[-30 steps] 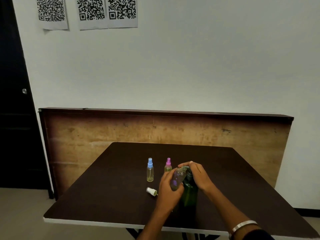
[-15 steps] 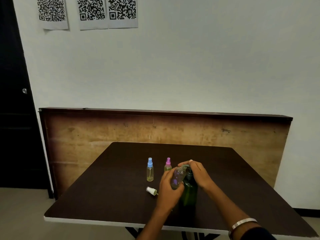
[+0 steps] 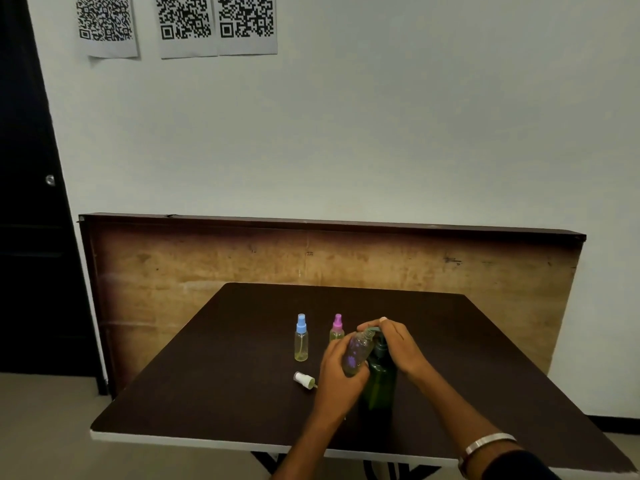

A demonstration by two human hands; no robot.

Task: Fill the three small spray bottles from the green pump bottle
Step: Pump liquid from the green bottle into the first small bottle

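The green pump bottle (image 3: 379,386) stands upright near the middle of the dark table (image 3: 214,368). My right hand (image 3: 398,344) rests on its pump head. My left hand (image 3: 341,372) holds an uncapped small spray bottle (image 3: 356,353) tilted with its mouth under the pump spout. The loose white spray cap (image 3: 304,380) lies on the table to the left. A blue-capped spray bottle (image 3: 301,338) and a pink-capped spray bottle (image 3: 337,328) stand upright behind, both holding yellowish liquid.
A wooden board (image 3: 173,271) leans against the white wall behind the table. A dark door (image 3: 27,237) is at the left. The table's white front edge (image 3: 173,439) runs close to me.
Both hands and the bottles stay almost in the same place; the view only shifts very slightly.
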